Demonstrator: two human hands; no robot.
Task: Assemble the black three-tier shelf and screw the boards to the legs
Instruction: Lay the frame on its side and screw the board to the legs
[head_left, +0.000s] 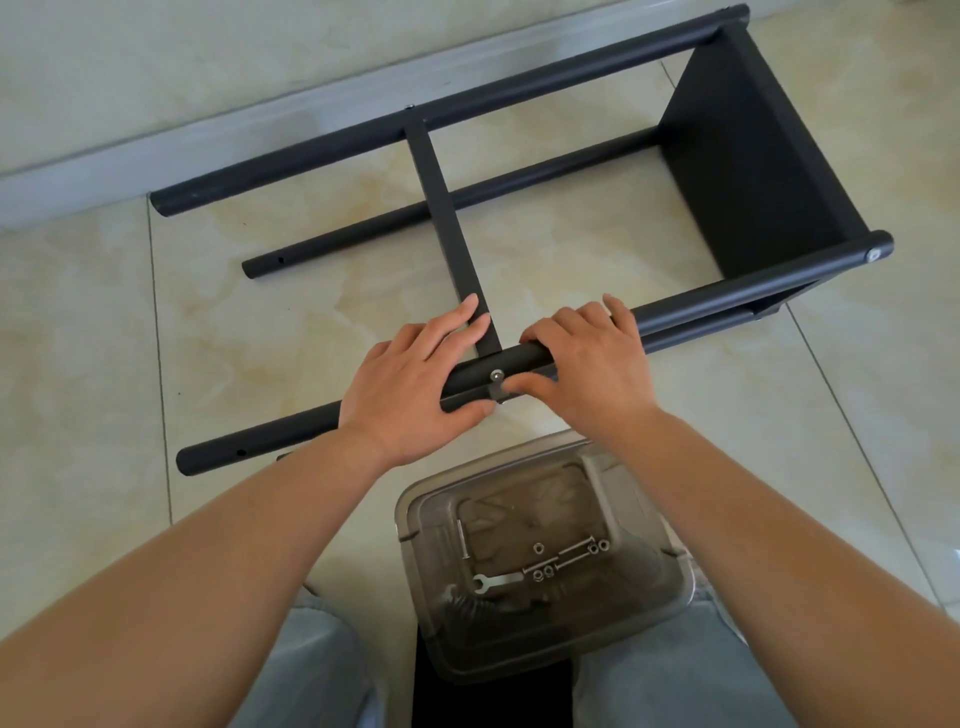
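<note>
I see the black shelf frame (519, 208) lying on its side on the tiled floor (597, 234), its long legs running from lower left to upper right, one matte board (748, 171) fixed at the far right end. My left hand (410, 384) rests flat, fingers straight, over the near leg (260, 441) and the middle board (447, 208). My right hand (587, 369) grips that leg beside a screw (497, 374). A clear box (540, 566) of bolts sits near my knees.

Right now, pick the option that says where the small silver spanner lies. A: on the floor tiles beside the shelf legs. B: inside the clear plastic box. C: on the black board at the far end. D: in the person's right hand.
B: the spanner lies on the bottom of the clear plastic box, next to loose nuts and bolts, while both hands rest on the near leg.
</note>
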